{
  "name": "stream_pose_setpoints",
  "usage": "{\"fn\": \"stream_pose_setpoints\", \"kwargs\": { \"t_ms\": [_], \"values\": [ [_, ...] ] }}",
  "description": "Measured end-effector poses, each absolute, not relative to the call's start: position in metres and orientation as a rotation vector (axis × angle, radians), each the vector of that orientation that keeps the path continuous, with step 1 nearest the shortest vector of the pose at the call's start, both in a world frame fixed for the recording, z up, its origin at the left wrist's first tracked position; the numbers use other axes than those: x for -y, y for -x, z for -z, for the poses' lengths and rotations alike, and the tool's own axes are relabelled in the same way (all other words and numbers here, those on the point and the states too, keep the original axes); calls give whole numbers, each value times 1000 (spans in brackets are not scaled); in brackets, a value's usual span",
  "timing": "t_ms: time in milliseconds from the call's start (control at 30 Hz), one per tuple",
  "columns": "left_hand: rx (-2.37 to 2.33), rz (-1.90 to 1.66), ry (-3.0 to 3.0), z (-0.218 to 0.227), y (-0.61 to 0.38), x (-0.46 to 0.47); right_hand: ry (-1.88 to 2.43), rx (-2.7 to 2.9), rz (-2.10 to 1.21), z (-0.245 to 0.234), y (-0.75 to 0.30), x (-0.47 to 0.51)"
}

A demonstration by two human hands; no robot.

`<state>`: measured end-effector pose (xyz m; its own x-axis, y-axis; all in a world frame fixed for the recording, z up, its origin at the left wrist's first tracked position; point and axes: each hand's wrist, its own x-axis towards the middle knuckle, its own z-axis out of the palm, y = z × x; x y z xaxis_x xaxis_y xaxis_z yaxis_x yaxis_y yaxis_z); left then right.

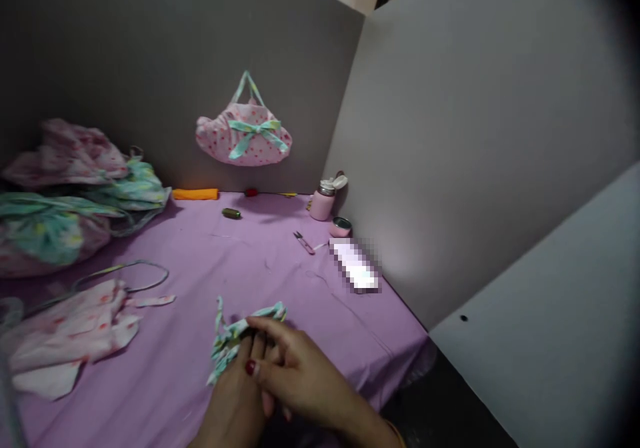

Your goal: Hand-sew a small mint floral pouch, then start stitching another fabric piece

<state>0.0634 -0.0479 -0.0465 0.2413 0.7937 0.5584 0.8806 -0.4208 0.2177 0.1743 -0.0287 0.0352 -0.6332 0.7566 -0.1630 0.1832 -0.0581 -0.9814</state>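
Note:
A bunched strip of mint-green floral fabric [225, 345] lies at the near middle, around my fingers. My left hand [237, 388] is closed at its lower edge, back of the hand up, with the strip in its fingers. My right hand [300, 365] crosses over the left fingers. Its forefinger reaches onto the strip and its red-nailed thumb presses near the left knuckles, so its fingers are closed as well. Both hands hide part of the strip and most of my fingertips.
Pink floral cloth pieces [85, 328] and a fabric pile [55, 228] occupy the left. Thread snips [304, 243], a pink bottle [323, 201], its cup lid [341, 228] and a blurred-out bright device [356, 267] stand right. A pink bow bag [245, 135] hangs on the grey partition.

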Motion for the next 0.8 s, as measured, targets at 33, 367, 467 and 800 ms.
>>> {"fn": "stream_pose_setpoints", "kwargs": {
  "t_ms": [33, 367, 467, 800],
  "values": [
    [1631, 890, 2386, 49, -65, 47, 980, 1761, -1823, -36, -174, 27],
    [1656, 1334, 2496, 18, -20, 64, 976, 1628, -1888, -26, -178, 16],
    [2135, 1388, 2076, 7, 7, 57, 944, 1526, -1885, -20, -178, 15],
    [1663, 1441, 2404, -4, -23, 53, 993, 1436, -1738, -32, -167, 18]
  ]
}}
